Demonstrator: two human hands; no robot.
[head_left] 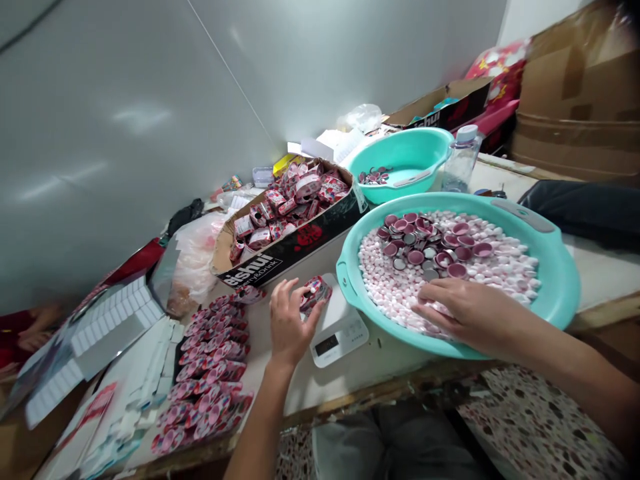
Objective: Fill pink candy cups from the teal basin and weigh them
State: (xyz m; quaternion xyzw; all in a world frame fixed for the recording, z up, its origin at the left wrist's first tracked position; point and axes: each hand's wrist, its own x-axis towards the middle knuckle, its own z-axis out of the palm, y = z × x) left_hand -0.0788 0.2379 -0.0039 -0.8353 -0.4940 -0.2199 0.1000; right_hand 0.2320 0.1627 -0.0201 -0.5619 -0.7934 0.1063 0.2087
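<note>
A small red-and-pink patterned tin [318, 291] sits on a white digital scale [341, 341]. My left hand [290, 320] is at the tin's left side, its thumb and fingers apart and curved around it; a small white piece shows by the fingertips. My right hand [463, 313] reaches into a large turquoise basin [563, 287], its fingers drawn together low over white-and-pink candies [383, 280]. What those fingers pinch is hidden. Round pink-and-silver lids [415, 257] are heaped on the candies.
Rows of patterned tins [210, 367] stand left of the scale. Behind is a black cardboard box [300, 250] of more tins. A smaller turquoise basin [425, 150] with lids and a clear bottle [461, 160] stand farther back. White cartons [115, 327] lie at left, near another person's hand [35, 337].
</note>
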